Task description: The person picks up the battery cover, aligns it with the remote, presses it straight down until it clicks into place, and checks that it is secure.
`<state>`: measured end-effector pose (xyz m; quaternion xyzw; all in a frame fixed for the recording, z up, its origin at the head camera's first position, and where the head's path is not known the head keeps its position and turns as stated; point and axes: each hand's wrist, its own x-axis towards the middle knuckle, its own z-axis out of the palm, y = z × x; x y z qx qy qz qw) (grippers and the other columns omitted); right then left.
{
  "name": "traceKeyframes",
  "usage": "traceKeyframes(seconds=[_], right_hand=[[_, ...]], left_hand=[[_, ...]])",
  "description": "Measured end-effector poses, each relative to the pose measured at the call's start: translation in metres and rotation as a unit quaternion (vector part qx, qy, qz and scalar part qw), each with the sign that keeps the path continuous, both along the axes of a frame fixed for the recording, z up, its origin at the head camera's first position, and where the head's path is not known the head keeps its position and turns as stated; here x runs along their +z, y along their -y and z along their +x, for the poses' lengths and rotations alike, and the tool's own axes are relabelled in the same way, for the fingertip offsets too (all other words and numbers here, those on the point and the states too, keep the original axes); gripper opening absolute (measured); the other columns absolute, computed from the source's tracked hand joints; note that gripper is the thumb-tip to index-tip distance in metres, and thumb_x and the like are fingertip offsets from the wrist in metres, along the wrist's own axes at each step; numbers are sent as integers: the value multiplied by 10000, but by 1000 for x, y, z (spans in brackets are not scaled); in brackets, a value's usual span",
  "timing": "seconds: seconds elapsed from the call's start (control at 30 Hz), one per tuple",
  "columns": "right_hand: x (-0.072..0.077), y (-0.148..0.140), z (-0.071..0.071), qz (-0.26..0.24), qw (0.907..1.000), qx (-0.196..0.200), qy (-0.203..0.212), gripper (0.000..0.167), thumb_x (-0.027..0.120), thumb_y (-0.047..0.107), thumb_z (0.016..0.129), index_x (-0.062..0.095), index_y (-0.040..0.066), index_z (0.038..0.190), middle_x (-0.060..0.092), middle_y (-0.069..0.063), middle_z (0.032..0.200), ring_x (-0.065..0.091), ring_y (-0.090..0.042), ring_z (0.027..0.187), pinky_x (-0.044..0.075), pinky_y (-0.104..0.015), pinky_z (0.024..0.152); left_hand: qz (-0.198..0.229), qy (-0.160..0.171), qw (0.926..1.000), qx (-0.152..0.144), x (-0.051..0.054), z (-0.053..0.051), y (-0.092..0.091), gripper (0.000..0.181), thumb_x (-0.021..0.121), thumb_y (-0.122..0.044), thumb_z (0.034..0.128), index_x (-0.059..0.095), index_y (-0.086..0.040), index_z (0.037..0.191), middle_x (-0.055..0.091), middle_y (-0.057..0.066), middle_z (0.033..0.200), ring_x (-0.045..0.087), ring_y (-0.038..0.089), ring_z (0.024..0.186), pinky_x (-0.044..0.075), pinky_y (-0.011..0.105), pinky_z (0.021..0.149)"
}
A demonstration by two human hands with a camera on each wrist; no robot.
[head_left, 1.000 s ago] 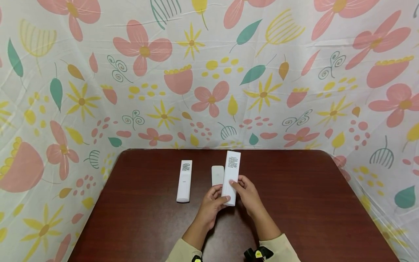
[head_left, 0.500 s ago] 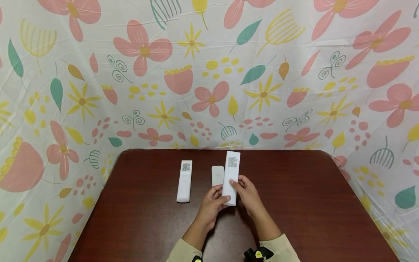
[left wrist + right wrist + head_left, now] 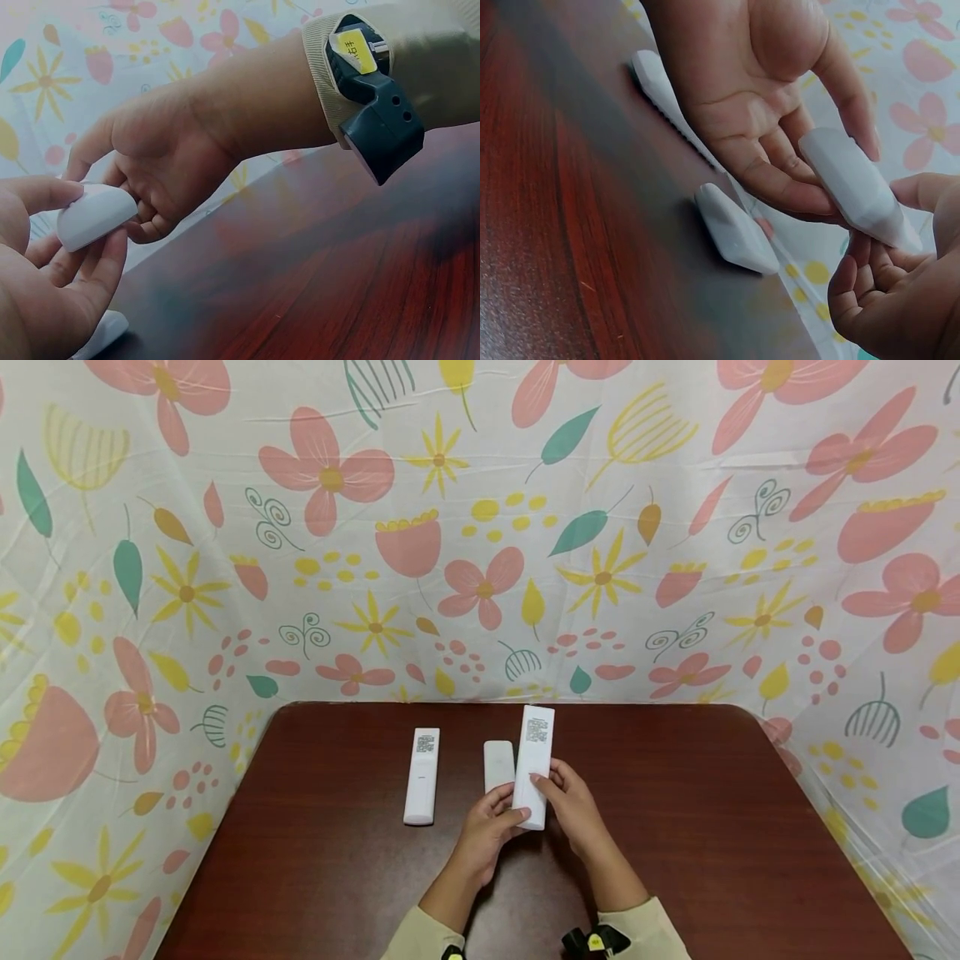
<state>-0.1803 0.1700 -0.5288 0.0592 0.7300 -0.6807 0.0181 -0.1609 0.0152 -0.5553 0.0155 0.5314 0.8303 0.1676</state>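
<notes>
A long white remote control (image 3: 534, 756) is held up over the table in both hands, its printed label facing up in the head view. My left hand (image 3: 480, 839) pinches its near end, thumb on top and fingers beneath. My right hand (image 3: 581, 814) grips its right side farther up, with the thumb lying on the back face. Seen end-on in the left wrist view, the same remote control (image 3: 97, 214) sits between the two hands. A shorter white remote control (image 3: 498, 764) lies on the table just left of it, its near part hidden by my left hand.
Another long white remote control (image 3: 422, 777), label up, lies farther left on the dark wooden table (image 3: 315, 843). Small dark bumps line its underside edge in the right wrist view. A flower-patterned cloth (image 3: 480, 527) hangs behind and beside the table.
The held remote control has shifted very slightly to the right, with its tilt a little changed. Both hands keep their grip, and the other two remote controls stay where they were.
</notes>
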Motion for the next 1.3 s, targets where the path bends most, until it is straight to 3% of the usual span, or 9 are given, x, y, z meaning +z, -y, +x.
traceKeyframes(seconds=[0.47, 0.77, 1.0, 1.3], right_hand=[[1, -5, -2, 134, 9998, -132, 74, 425, 614, 186, 1003, 556, 36, 1396, 659, -195, 1228, 626, -108, 952, 516, -209, 836], [1, -13, -3, 289, 9994, -140, 132, 453, 567, 151, 1001, 515, 51, 1440, 639, -204, 1282, 616, -129, 998, 508, -219, 845], [-2, -17, -4, 412, 9988, -191, 182, 483, 563, 147, 991, 496, 57, 1460, 623, -202, 1300, 599, -128, 1018, 495, -209, 849], [-3, -26, -5, 376, 9990, -180, 148, 518, 587, 154, 999, 468, 80, 1497, 607, -201, 1288, 593, -132, 1014, 511, -202, 831]], left_hand=[[-76, -60, 9999, -130, 4, 3, -3, 566, 623, -73, 949, 446, 74, 1466, 575, 232, 1397, 668, 141, 990, 570, 296, 869], [-58, -43, 9998, -170, 0, 2, -7, 551, 626, -57, 947, 470, 31, 1467, 561, 223, 1427, 662, 143, 1008, 570, 248, 831], [-95, -84, 9998, -174, 0, 4, -9, 563, 630, -65, 940, 467, 23, 1472, 544, 227, 1448, 657, 145, 1032, 565, 277, 865], [-213, -189, 9991, -298, 4, 9, -12, 589, 623, -66, 941, 436, 36, 1490, 498, 244, 1489, 610, 178, 1192, 541, 283, 940]])
